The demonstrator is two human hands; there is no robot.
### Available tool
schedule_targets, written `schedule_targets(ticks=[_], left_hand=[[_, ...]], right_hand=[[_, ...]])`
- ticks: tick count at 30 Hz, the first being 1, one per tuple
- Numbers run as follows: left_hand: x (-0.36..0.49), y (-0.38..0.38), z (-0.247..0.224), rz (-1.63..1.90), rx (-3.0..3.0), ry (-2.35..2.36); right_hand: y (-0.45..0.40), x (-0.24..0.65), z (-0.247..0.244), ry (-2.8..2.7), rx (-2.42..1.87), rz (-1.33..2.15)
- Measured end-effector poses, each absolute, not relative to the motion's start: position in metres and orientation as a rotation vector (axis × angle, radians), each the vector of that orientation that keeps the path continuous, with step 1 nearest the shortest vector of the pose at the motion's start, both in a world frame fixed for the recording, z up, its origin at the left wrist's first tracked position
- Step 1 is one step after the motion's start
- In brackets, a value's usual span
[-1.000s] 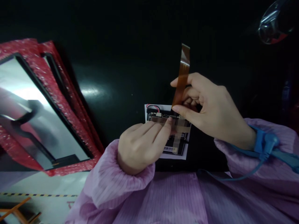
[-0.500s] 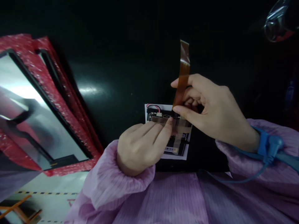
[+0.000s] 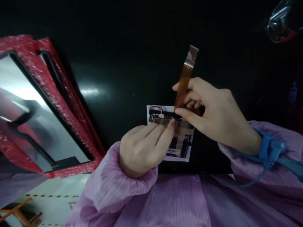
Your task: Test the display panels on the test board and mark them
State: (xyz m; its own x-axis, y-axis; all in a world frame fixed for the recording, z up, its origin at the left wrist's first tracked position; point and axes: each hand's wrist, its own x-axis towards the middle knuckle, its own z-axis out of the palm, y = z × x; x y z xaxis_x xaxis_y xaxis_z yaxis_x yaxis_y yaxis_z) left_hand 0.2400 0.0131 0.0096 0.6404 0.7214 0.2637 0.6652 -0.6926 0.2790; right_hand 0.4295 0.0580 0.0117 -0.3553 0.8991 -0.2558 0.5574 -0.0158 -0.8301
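Note:
A strip of translucent amber tape (image 3: 182,88) rises from the board's top edge, its shiny end pointing up and slightly right. My right hand (image 3: 214,108) is closed on the strip's lower part, thumb at the base and index finger behind. My left hand (image 3: 144,148) lies over the circuit board (image 3: 157,119), fingers curled and pressed together, with the index fingertip on the board beside the strip's base. Red and black wires (image 3: 156,107) run to a white connector at the board's upper left. More tape covers the board's right side. A white sheet (image 3: 186,158) shows beneath; my left hand hides the lower left.
At left, display panels (image 3: 68,138) lie on red bubble wrap (image 3: 94,148). A clear glossy object (image 3: 279,25) sits at the upper right of the dark work surface (image 3: 123,63). A blue wrist strap (image 3: 267,148) with a cord (image 3: 246,184) is around my right wrist.
The tape strip's free end has tilted to the right and dropped slightly. My right hand has shifted a little, while my left hand stays almost still on the board.

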Motion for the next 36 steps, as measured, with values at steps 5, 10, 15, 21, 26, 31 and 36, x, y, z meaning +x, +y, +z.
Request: schedule_targets(ticks=[5,10,15,21,26,31,36], left_hand=[[0.2421,0.0117,0.0094,0.533,2.671,1.201],[0.2435,0.011,0.0094,0.542,2.661,1.221],[0.2437,0.0097,0.0092,0.581,2.67,1.22],[0.2423,0.0079,0.0073,0.59,2.667,1.224],[0.2422,0.0068,0.0056,0.575,2.655,1.254],[0.2435,0.0066,0.0049,0.584,2.644,1.253],[0.2432,0.0052,0.0052,0.577,2.634,1.268]], right_hand=[[0.0555,0.4291,0.0105,-1.919,-1.526,1.262],[0.0556,0.4285,0.0131,-1.896,-1.555,1.318],[0.0563,0.4277,0.0152,-1.868,-1.587,1.326],[0.0574,0.4283,0.0146,-1.856,-1.563,1.353],[0.0578,0.4283,0.0159,-1.836,-1.537,1.405],[0.0576,0.4284,0.0156,-1.825,-1.531,1.409],[0.0586,0.4297,0.0153,-1.834,-1.518,1.423]])
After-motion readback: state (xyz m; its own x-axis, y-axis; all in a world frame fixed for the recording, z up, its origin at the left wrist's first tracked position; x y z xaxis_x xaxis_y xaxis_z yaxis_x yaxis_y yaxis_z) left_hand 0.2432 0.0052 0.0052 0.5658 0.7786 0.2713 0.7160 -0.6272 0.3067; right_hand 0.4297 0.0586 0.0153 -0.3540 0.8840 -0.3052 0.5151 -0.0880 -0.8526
